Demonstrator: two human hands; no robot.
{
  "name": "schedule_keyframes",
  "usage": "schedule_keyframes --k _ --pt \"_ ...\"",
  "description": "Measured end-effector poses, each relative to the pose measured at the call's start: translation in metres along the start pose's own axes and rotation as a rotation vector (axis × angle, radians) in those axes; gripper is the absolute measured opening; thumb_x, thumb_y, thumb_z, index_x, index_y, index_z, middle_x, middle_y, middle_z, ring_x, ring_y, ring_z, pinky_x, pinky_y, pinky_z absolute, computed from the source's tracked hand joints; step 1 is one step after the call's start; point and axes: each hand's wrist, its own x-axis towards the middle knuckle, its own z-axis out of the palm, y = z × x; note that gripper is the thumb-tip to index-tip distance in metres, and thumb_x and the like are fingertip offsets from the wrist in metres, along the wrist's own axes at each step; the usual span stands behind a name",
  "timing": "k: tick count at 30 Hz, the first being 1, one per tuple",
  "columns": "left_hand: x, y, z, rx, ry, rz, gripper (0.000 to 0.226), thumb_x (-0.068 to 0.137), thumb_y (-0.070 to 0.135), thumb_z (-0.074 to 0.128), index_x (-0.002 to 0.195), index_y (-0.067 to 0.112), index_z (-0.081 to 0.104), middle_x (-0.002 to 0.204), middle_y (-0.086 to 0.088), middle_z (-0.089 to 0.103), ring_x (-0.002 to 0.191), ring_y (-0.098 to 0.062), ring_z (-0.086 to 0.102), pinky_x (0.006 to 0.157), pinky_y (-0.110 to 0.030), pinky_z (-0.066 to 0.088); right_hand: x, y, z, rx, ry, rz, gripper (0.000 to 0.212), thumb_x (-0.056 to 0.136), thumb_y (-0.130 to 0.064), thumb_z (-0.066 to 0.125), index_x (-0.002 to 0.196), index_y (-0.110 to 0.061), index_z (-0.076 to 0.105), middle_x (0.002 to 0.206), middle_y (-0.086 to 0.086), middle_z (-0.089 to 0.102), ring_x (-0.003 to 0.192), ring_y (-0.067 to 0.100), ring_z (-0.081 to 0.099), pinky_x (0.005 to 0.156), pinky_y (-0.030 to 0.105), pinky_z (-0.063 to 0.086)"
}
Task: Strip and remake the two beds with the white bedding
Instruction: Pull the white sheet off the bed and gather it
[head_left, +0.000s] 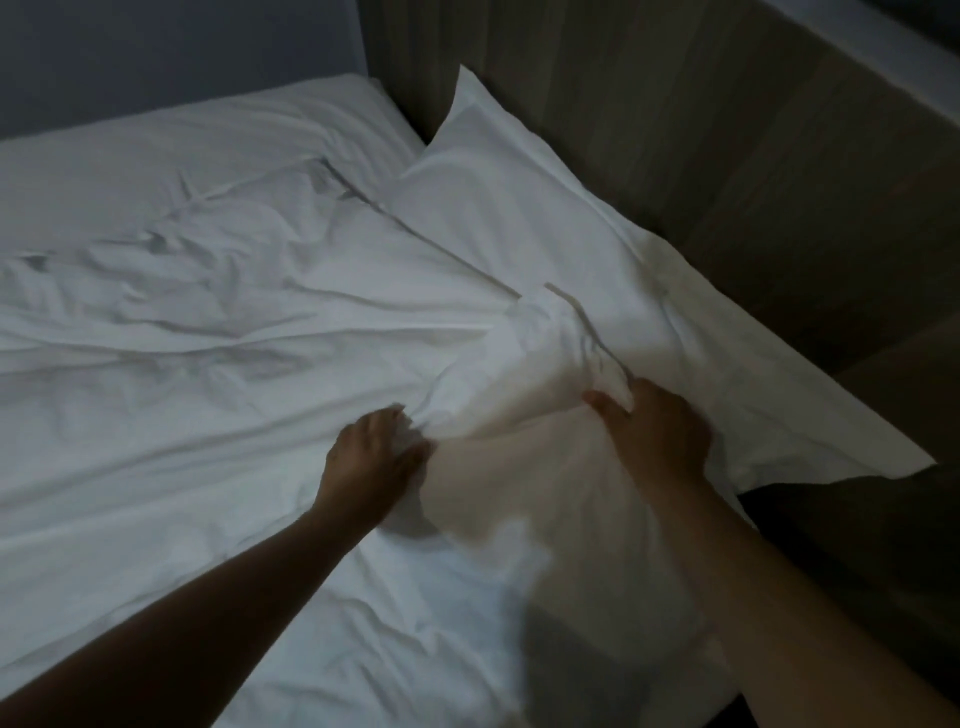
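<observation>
A white duvet (208, 322) lies wrinkled across the bed. Its top edge is bunched up near the head of the bed. My left hand (376, 457) grips that bunched fabric from the left. My right hand (657, 431) holds the same raised fold from the right, thumb pinching it. A white pillow (545, 208) lies flat against the wooden headboard (727, 130), just beyond both hands. The frame is dim and slightly blurred.
A second white bed surface (182, 140) lies at the far left, against a grey wall (156, 47). The pillowcase corner (883, 457) hangs over the bed's right edge. A dark gap (857, 571) runs beside the bed at lower right.
</observation>
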Motion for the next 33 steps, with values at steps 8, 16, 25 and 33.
schedule_keyframes --k 8,16,25,33 --pt "-0.087 -0.03 -0.044 0.038 -0.027 -0.039 0.051 0.088 0.042 0.051 0.118 0.001 0.059 0.11 -0.017 0.063 0.097 -0.037 0.061 0.081 -0.042 0.052 -0.081 -0.053 -0.006 0.12 0.103 -0.26 0.053 0.077 -0.02 0.073 0.124 -0.004 0.054 0.119 0.019 0.055 0.107 0.04 0.052 0.087 0.045 0.045" --pt "-0.204 -0.125 -0.075 0.091 -0.151 -0.352 0.044 0.09 0.031 0.062 0.125 0.007 0.055 0.12 -0.012 0.059 0.107 -0.03 0.058 0.087 -0.037 0.049 -0.176 -0.138 0.039 0.231 -0.324 -0.487 0.037 0.084 -0.025 0.059 0.119 -0.013 0.059 0.114 0.008 0.057 0.099 0.031 0.06 0.08 0.038 0.05" --pt "-0.256 -0.235 -0.07 0.039 -0.136 -0.557 0.079 0.088 0.043 0.062 0.149 0.011 0.024 0.158 -0.014 0.012 0.103 -0.039 0.062 0.076 -0.042 0.051 -0.206 -0.221 0.131 0.033 -0.607 -0.629 0.056 0.097 -0.03 0.052 0.148 -0.021 0.031 0.157 0.001 0.025 0.142 0.018 0.028 0.112 0.034 0.03" --pt "-0.228 -0.282 -0.056 0.045 -0.197 -0.657 0.068 0.078 0.043 0.071 0.131 0.015 0.039 0.124 -0.011 0.041 0.105 -0.037 0.058 0.082 -0.039 0.045 -0.214 -0.253 0.217 -0.047 -0.351 -0.642 0.031 0.093 -0.036 0.055 0.11 -0.011 0.061 0.113 0.015 0.054 0.102 0.035 0.057 0.084 0.038 0.046"
